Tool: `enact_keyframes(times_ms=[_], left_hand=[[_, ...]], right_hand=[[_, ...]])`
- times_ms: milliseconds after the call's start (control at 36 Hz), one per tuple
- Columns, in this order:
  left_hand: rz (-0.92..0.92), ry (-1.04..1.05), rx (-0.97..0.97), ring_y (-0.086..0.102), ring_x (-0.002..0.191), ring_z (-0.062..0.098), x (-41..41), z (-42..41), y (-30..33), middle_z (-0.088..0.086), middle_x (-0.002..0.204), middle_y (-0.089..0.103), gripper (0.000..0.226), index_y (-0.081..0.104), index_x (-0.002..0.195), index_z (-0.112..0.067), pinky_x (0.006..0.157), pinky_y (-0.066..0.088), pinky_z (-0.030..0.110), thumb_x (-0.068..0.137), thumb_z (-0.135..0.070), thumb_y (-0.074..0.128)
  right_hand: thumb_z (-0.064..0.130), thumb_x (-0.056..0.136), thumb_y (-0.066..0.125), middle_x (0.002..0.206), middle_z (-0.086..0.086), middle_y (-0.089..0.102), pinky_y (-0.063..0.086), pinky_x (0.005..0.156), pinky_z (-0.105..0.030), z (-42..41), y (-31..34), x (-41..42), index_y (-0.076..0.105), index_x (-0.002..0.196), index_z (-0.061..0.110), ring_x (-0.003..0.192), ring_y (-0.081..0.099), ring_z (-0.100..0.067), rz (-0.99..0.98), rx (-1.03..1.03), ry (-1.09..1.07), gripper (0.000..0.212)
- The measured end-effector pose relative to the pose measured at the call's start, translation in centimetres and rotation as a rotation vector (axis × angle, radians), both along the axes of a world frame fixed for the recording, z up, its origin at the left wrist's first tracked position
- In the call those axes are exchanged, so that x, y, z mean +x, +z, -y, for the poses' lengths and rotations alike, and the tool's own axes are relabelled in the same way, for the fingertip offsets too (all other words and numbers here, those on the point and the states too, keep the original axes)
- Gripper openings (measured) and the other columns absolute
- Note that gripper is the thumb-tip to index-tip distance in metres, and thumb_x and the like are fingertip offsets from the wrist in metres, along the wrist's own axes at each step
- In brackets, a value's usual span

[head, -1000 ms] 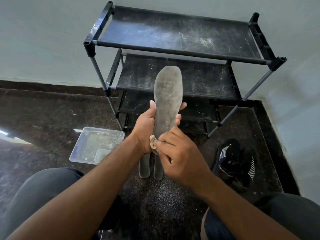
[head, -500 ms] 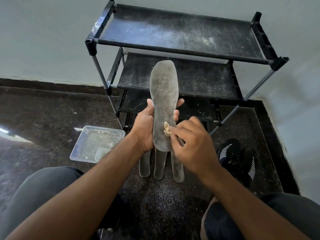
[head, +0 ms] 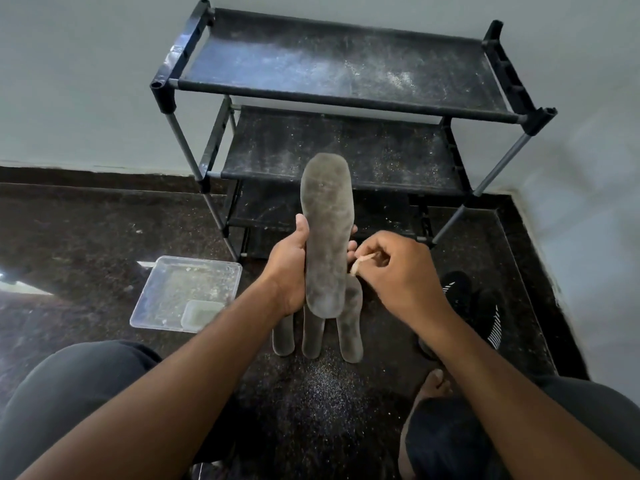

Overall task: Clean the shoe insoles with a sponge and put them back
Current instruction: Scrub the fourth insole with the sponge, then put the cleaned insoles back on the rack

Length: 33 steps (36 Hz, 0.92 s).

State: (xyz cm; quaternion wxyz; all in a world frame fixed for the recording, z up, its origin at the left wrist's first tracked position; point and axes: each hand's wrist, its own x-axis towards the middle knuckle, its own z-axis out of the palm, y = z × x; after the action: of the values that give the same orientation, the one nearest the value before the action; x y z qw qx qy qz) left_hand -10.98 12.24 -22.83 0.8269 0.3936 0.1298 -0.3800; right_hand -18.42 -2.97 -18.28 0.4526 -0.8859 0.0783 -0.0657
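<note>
In front of the shoe rack [head: 346, 81] the left hand [head: 289, 268] grips the upright insole [head: 327, 233], likely light and floppy, at mid-length, while the right hand [head: 398, 271] pinches a sponge scrap [head: 360, 264] beside it.

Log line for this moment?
left hand: holds insole upright | right hand: pinches sponge at insole edge | three insoles on floor
</note>
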Motion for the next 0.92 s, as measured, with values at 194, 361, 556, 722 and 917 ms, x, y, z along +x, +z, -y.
enact_keyframes(times_ms=[194, 361, 556, 722, 917], left_hand=[[0.027, -0.022, 0.169, 0.069, 0.12, 0.033, -2.3, 1.6, -0.5, 0.017, 0.128, 0.071, 0.066, 0.063, 0.136, -0.006, 0.11, 0.049, 0.051, 0.108, -0.056, 0.03], [0.026, -0.053, 0.275, 0.071, 0.116, 0.034, -3.6, 2.9, -1.5, 0.019, 0.125, 0.073, 0.063, 0.062, 0.135, -0.007, 0.11, 0.048, 0.055, 0.108, -0.056, 0.033], [-0.002, -0.112, 0.398, 0.071, 0.113, 0.032, -5.1, 7.3, -4.8, 0.018, 0.118, 0.075, 0.047, 0.068, 0.122, -0.008, 0.106, 0.052, 0.053, 0.112, -0.043, 0.038], [-0.012, -0.195, 0.499, 0.065, 0.089, 0.019, -5.6, 12.3, -12.3, 0.006, 0.113, 0.068, 0.023, 0.059, 0.118, -0.011, 0.099, 0.051, 0.043, 0.11, -0.027, 0.045], [-0.09, -0.311, 0.564, 0.061, 0.069, 0.012, -4.8, 16.1, -20.6, -0.004, 0.073, 0.065, 0.027, 0.065, 0.099, -0.015, 0.063, 0.05, 0.023, 0.111, -0.027, 0.044]], right_hand=[[0.025, 0.095, 0.059, 0.04, 0.004, 0.042, 0.034, 0.048, -0.028, 1.7, -2.4, 0.7, 0.046, 0.046, 0.01, 0.035, 0.035, -0.007, -0.302, 0.066, -0.226, 0.053], [0.03, 0.084, 0.08, 0.055, -0.007, 0.067, 0.047, 0.049, -0.032, 2.3, -4.0, -1.0, 0.074, 0.068, -0.003, 0.047, 0.058, -0.012, -0.29, 0.175, -0.292, 0.037], [0.02, 0.075, 0.088, 0.059, -0.001, 0.069, 0.049, 0.058, -0.029, 6.8, -7.2, -2.0, 0.075, 0.062, 0.011, 0.057, 0.064, -0.013, -0.424, 0.197, -0.432, 0.02], [0.011, 0.078, 0.08, 0.074, -0.01, 0.07, 0.049, 0.061, -0.029, 12.0, -14.2, -1.7, 0.068, 0.071, 0.002, 0.082, 0.072, -0.028, -0.62, 0.002, -0.471, 0.017], [0.014, 0.074, 0.082, 0.081, -0.009, 0.07, 0.047, 0.061, -0.026, 15.0, -24.4, -0.6, 0.065, 0.077, 0.007, 0.077, 0.068, -0.025, -0.801, -0.016, -0.552, 0.019]])
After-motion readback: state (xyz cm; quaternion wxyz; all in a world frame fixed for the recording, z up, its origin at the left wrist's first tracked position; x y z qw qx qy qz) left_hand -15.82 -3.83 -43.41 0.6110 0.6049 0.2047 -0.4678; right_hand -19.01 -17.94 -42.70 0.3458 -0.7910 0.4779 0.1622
